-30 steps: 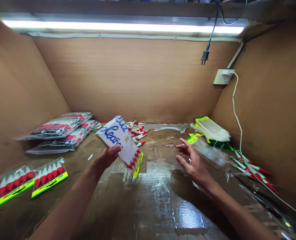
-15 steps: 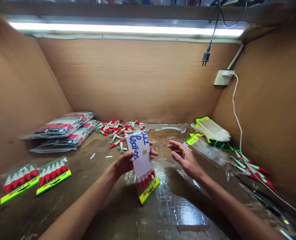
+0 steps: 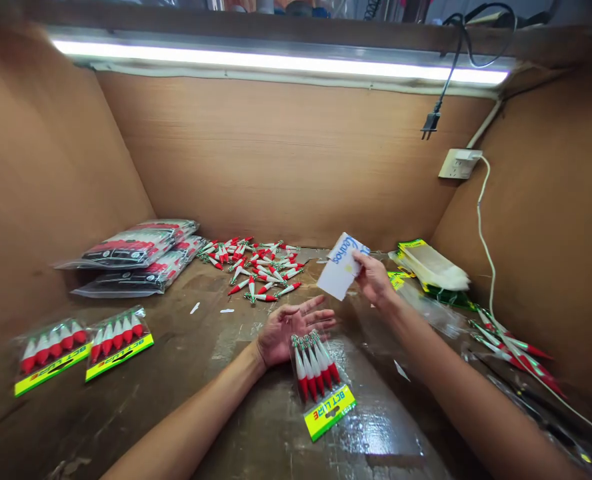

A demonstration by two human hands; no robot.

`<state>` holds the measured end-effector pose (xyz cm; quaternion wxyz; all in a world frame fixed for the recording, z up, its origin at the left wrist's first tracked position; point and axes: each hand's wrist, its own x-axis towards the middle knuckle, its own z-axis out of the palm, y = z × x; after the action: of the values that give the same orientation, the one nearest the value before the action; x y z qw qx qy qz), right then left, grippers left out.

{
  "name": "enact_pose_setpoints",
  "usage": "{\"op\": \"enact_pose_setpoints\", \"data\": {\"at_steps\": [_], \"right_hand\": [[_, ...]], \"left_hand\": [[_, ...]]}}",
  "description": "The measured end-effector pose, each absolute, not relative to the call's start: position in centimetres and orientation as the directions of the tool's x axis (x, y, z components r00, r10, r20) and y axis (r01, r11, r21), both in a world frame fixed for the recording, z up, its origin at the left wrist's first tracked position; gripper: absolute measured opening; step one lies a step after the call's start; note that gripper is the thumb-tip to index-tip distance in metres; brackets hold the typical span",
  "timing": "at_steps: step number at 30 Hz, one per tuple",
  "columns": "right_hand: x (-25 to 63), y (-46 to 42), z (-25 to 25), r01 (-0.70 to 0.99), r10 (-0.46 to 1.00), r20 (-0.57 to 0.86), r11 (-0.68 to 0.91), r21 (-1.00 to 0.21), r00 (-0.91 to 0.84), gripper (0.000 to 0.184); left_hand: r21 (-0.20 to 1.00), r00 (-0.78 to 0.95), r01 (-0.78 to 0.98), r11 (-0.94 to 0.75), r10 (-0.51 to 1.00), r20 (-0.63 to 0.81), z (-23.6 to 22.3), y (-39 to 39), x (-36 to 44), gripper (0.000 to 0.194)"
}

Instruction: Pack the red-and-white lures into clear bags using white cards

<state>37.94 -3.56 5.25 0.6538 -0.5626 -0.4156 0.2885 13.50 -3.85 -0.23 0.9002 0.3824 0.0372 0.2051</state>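
Note:
My right hand [image 3: 373, 277] pinches a white card [image 3: 337, 275] with blue handwriting and holds it above the table. My left hand [image 3: 296, 328] is palm up with its fingers spread, just behind a clear packet of red-and-white fishing lures [image 3: 316, 367]. The packet's upper end meets the palm and fingers; whether it rests on them I cannot tell. Its yellow-green header, marked BCT LURE, points toward me. Loose red-and-white lures [image 3: 256, 267] lie in a pile behind my left hand.
Two filled lure packets [image 3: 53, 350] lie at the left, before stacked larger bags [image 3: 131, 250]. Empty header bags [image 3: 433, 267] sit at the right, near several longer lures [image 3: 519, 350] and a white cord [image 3: 481, 213]. A black plug [image 3: 430, 125] hangs above.
The white card has passed from my left hand to my right and moved away from the packet. My left hand has opened, and the lures in the packet are uncovered.

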Motion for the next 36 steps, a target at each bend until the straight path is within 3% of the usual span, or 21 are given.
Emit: {"op": "enact_pose_setpoints", "data": {"at_steps": [3,5,6,8,10,12,17,21,25,30,36], "right_hand": [[40.6,-6.0,3.6,0.25,0.747,0.266,0.137,-0.958,0.609,0.073],[40.3,-8.4,2.4,0.467,0.74,0.357,0.065,-0.882,0.57,0.07],[39.5,-9.5,1.9,0.504,0.836,0.318,0.059,-0.862,0.447,0.062],[37.1,-11.4,1.0,0.448,0.991,0.13,0.105,-0.888,0.024,0.05],[34.5,-12.5,0.3,0.329,0.961,0.009,0.103,-0.939,-0.276,0.044],[32.5,-12.9,-0.4,0.252,0.935,-0.032,0.063,-0.966,-0.354,0.038],[32.3,-12.4,-1.2,0.107,0.989,0.0,0.016,-0.994,-0.146,0.033],[33.9,-12.4,-0.9,0.014,0.999,0.029,0.029,-0.999,-0.03,0.033],[34.3,-12.4,-0.8,-0.048,0.999,0.039,0.038,-0.998,-0.015,0.034],[34.1,-12.3,-1.2,-0.094,0.998,0.057,0.054,-0.994,-0.029,0.038],[33.8,-12.4,-1.2,-0.101,0.999,0.039,0.043,-0.994,0.033,0.039]], "left_hand": [[0.653,0.919,-0.348,0.673,0.381,0.096,0.0,-3.4,13.5,0.07],[0.625,0.917,-0.369,0.688,0.379,0.124,0.4,-3.1,13.5,0.072],[0.615,0.912,-0.385,0.688,0.385,0.141,0.6,-3.1,13.5,0.072],[0.605,0.895,-0.426,0.673,0.412,0.171,1.1,-3.1,13.5,0.071],[0.606,0.873,-0.464,0.647,0.452,0.186,1.7,-3.4,13.6,0.069],[0.606,0.842,-0.502,0.617,0.508,0.18,2.2,-3.7,13.7,0.064],[0.714,0.765,-0.495,0.496,0.639,0.086,1.9,-4.1,13.5,0.068],[0.935,0.774,-0.215,0.283,0.633,-0.014,0.3,-4.0,13.7,0.048],[0.997,0.707,-0.043,0.062,0.707,-0.013,-0.8,-4.1,14.4,0.03],[1.0,0.66,0.014,0.026,0.751,-0.029,-0.7,-4.8,14.6,0.025],[0.992,0.638,-0.046,0.118,0.768,-0.062,-0.7,-5.3,14.8,0.034]]}}
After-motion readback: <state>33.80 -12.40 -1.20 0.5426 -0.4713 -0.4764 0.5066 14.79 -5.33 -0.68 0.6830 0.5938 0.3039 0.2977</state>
